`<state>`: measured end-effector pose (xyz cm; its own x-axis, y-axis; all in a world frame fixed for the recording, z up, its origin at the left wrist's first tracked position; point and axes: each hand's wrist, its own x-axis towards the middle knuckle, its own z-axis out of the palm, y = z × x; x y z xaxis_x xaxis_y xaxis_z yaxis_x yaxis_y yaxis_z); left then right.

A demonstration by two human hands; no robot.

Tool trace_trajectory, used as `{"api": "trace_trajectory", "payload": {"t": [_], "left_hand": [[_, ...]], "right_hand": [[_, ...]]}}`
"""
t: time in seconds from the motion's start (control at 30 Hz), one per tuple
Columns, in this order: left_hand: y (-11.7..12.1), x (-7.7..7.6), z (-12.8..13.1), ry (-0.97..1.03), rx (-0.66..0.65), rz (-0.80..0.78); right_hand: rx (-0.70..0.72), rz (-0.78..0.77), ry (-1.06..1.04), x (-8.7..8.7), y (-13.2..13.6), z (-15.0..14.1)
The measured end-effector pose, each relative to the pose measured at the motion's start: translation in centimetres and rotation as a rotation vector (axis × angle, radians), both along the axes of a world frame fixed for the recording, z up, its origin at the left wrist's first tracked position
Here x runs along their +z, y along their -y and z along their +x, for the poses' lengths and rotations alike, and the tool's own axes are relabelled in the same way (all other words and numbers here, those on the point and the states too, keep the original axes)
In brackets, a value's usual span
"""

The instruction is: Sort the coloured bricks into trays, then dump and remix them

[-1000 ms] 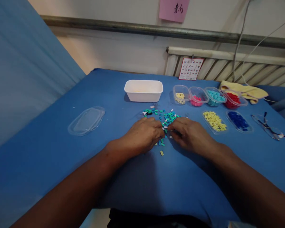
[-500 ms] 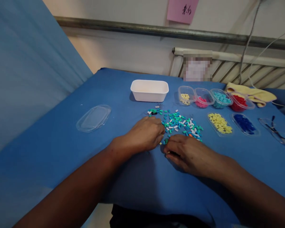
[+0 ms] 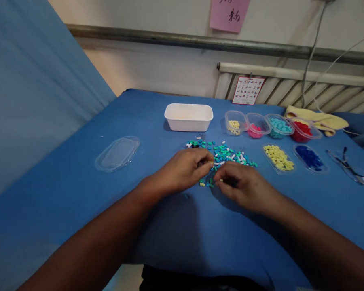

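A scatter of small teal, green, blue and white beads (image 3: pixel 227 154) lies on the blue tablecloth (image 3: pixel 79 194). My left hand (image 3: pixel 186 167) rests palm down at the pile's near left edge, fingers curled with the tips pinched among the beads. My right hand (image 3: pixel 245 186) sits close beside it at the pile's near edge, fingers bent and pinched at a small piece. What either pinch holds is too small to name. A few loose beads (image 3: pixel 205 183) lie between the two hands.
A white rectangular tub (image 3: pixel 188 117) stands behind the pile. Right of it stand small clear cups of pale yellow (image 3: pixel 235 123), pink (image 3: pixel 255 128), light blue (image 3: pixel 279 126) and red (image 3: pixel 303 130) beads. Lids hold yellow (image 3: pixel 278 157) and dark blue (image 3: pixel 310 157) beads. A clear lid (image 3: pixel 117 153) lies left; glasses (image 3: pixel 348 167) lie right.
My right hand drew back towards me from the pile, then moved slightly forward again beside the left hand. My left hand stayed near the pile's left edge. The view shifted a little.
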<state>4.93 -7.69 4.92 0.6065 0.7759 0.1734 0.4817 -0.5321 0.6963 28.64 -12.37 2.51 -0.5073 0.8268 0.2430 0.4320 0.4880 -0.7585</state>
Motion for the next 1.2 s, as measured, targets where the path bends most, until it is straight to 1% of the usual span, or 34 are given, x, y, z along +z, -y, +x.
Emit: {"api": "trace_trajectory", "payload": {"t": [0.07,0.13,0.2,0.3,0.47,0.53,0.7,0.8,0.87,1.03,1.1,1.2], "left_hand": [[0.2,-0.3,0.5,0.248,0.07,-0.231],[0.3,-0.8,1.0,0.403,0.101,-0.385],[0.3,-1.4,1.5,0.476,0.09,-0.471],[0.3,-2.0,1.9,0.521,0.106,-0.519],[0.7,-1.7,2.6,0.513,0.249,-0.456],[0.9,-1.5,2.8,0.497,0.28,-0.451],[1.2,-1.3,3.1,0.48,0.279,-0.495],[1.1,-1.5,3.1,0.495,0.291,-0.5],[1.0,-1.7,3.0,0.507,0.288,-0.474],[0.9,-1.6,2.6,0.467,0.225,-0.326],[0.8,-1.6,2.4,0.418,0.207,-0.223],[0.6,-1.8,2.1,0.368,0.147,-0.031]], "right_hand": [[-0.15,-0.158,-0.16,-0.6,-0.7,0.1],[-0.234,-0.302,-0.319,-0.9,-1.2,-0.2],[-0.266,-0.395,-0.439,-0.8,-1.5,-0.6],[-0.301,-0.437,-0.518,-0.5,-1.6,-1.3],[-0.328,-0.376,-0.532,-0.4,-1.4,-1.9],[-0.356,-0.361,-0.532,-0.5,-1.5,-2.0],[-0.417,-0.388,-0.515,-0.7,-1.8,-1.9],[-0.41,-0.394,-0.517,-0.7,-1.8,-1.7],[-0.392,-0.398,-0.533,-0.7,-1.8,-1.5],[-0.324,-0.447,-0.583,-0.3,-1.9,-1.3],[-0.31,-0.485,-0.616,-0.3,-2.1,-1.2],[-0.294,-0.54,-0.668,-0.4,-2.4,-1.2]]}}
